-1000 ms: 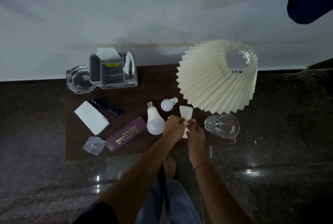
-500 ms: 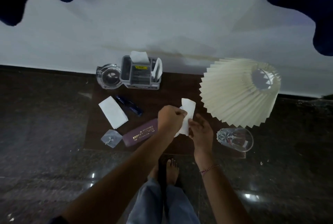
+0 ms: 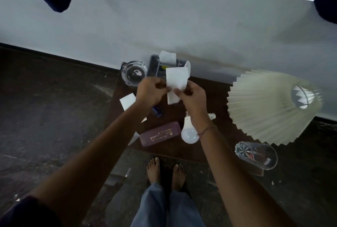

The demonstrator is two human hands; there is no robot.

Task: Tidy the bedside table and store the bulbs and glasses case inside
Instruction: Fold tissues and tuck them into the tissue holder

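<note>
My left hand and my right hand both pinch a white tissue, held up above the dark wooden bedside table. Below them on the table lie a maroon glasses case with gold lettering and a large white bulb next to it. A smaller white bulb peeks out from behind my right wrist, mostly hidden.
A grey organiser with tissues and a glass ashtray stand at the back by the wall. A pleated lamp shade fills the right side, a drinking glass lies before it. White paper and a blue pen lie left.
Both hands lifted the tissue off the table and raised it toward the organiser at the back. The bulbs, hidden half a second ago, show again below my right wrist.
</note>
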